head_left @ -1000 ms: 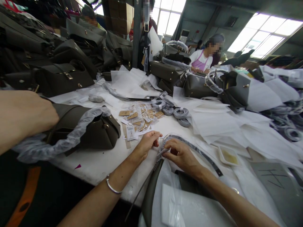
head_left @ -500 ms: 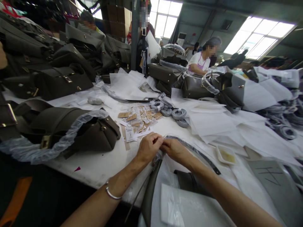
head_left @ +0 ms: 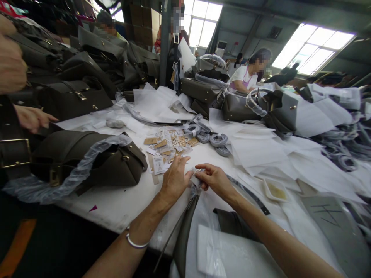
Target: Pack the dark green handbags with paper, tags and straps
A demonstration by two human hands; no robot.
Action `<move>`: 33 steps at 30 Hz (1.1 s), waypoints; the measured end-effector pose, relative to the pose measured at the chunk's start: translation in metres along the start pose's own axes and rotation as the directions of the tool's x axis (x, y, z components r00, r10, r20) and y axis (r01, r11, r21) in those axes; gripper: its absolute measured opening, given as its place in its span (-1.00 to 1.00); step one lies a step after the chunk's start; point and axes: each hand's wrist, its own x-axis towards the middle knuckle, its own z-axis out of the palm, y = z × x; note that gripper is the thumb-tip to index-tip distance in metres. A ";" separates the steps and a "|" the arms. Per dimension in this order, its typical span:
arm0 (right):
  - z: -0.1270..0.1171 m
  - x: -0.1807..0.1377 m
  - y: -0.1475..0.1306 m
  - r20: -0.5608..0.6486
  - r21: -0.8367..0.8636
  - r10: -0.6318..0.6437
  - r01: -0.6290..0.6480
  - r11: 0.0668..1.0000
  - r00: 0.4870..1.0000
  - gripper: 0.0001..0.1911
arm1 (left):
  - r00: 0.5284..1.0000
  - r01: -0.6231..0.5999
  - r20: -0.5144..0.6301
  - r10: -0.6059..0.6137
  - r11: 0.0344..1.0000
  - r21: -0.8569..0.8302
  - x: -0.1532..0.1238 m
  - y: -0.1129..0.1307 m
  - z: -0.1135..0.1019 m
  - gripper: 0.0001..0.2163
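Observation:
At the near table edge, my left hand [head_left: 174,178] has its fingers spread, its thumb tip close to a small piece of clear plastic wrapping [head_left: 196,178]. My right hand [head_left: 213,180] pinches that wrapping between thumb and bent fingers. Just below lies a dark olive handbag [head_left: 188,227], partly covered by white sheet and clear plastic; its top end meets the wrapping. A thin dark strap [head_left: 171,237] hangs along its left side. Under my right forearm a pale padded packet [head_left: 232,251] in plastic rests on the bag. A dark curved strip [head_left: 249,193] lies beyond that forearm.
Brown and white hang tags [head_left: 171,143] and coiled grey straps [head_left: 218,139] lie ahead. Another handbag [head_left: 116,164] with a plastic-wrapped handle sits left, near a co-worker's hand [head_left: 33,119]. White sheets [head_left: 261,148] and a small tray [head_left: 275,191] are to the right.
My hands, close together before, have moved apart, and the left fingers have spread. At the far left, a co-worker's arm and hand have come in over the bags.

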 end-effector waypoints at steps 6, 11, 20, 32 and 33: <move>-0.003 0.002 -0.005 0.114 -0.107 -0.016 0.028 0.994 0.993 -0.56 | 0.934 0.131 0.355 -0.037 0.961 -0.244 0.009 -0.012 -0.005 -0.66; 0.002 0.004 -0.010 0.034 -0.250 -0.118 0.123 0.961 0.992 -0.68 | 0.909 0.200 0.417 -0.009 0.886 -0.418 0.014 -0.017 -0.015 -0.69; -0.002 0.003 0.004 0.104 -0.350 0.036 0.002 0.937 0.994 -0.84 | 0.958 0.272 0.200 -0.205 0.871 -0.410 0.023 -0.030 -0.031 -0.79; -0.017 0.001 0.011 0.075 -0.467 -0.282 0.283 0.838 0.957 -0.80 | 0.781 0.429 0.607 0.148 0.578 -0.694 0.008 -0.003 -0.017 -0.73; -0.017 0.001 0.013 0.090 -0.460 -0.270 0.280 0.842 0.959 -0.82 | 0.741 0.417 0.653 0.159 0.654 -0.632 0.009 -0.005 -0.019 -0.75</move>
